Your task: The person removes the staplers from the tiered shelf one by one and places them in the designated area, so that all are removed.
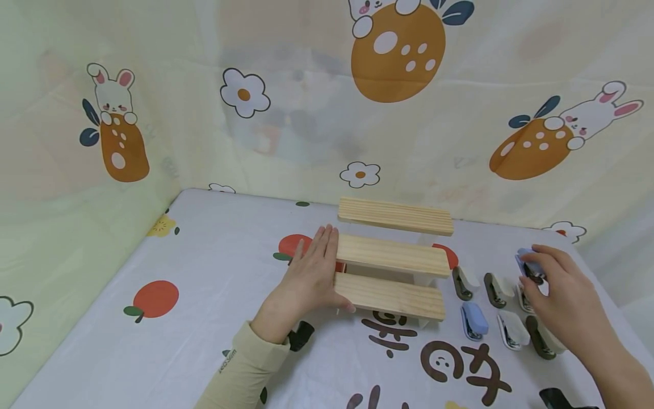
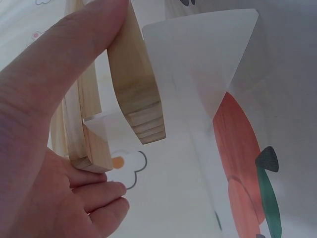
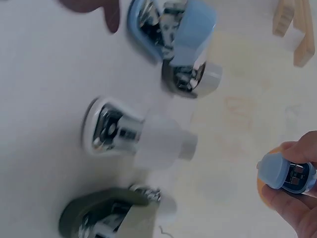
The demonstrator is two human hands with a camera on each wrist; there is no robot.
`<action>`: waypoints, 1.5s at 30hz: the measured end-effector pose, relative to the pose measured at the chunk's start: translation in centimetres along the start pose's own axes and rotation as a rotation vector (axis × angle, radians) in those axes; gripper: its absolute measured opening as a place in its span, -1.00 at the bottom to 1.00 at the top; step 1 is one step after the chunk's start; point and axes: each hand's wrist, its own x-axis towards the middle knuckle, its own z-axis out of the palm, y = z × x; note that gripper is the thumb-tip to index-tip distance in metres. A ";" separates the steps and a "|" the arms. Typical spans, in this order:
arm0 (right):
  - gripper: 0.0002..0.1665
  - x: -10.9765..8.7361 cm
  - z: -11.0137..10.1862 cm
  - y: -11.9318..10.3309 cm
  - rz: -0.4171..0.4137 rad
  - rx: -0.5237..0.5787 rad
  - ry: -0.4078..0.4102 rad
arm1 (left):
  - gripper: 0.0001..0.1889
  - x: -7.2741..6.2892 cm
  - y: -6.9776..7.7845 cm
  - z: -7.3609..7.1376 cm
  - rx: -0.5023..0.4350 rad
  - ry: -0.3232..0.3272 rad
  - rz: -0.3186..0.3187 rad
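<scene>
A three-tier rack of pale wooden slats on translucent end supports stands at the middle of the table. My left hand rests against its left end, fingers straight along the slat ends and thumb at the front slat. At the right, my right hand pinches a small blue stapler between thumb and fingers, above the others. Below and left of it are another blue stapler, a white stapler, a dark-and-pale stapler and several more mini staplers.
A white cloth with printed fruit and lettering covers the table. Hanging fabric with rabbit prints encloses the back and sides. A black object lies at the front right edge.
</scene>
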 end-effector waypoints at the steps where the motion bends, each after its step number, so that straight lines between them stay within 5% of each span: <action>1: -0.54 -0.1 0.0 0.3 0.001 -0.004 0.005 | 0.55 0.0 0.0 0.0 0.003 0.000 0.000; 27: -0.56 -2.6 0.4 6.2 0.052 -0.066 0.028 | 0.55 0.1 0.0 0.1 -0.006 -0.005 -0.008; 34: -0.51 -2.8 0.7 7.1 0.154 -0.103 -0.070 | 0.55 0.1 -0.1 0.1 -0.002 -0.003 -0.007; 45: -0.57 -3.0 1.4 8.9 0.143 -0.108 -0.142 | 0.55 0.1 0.0 0.0 -0.010 -0.015 -0.013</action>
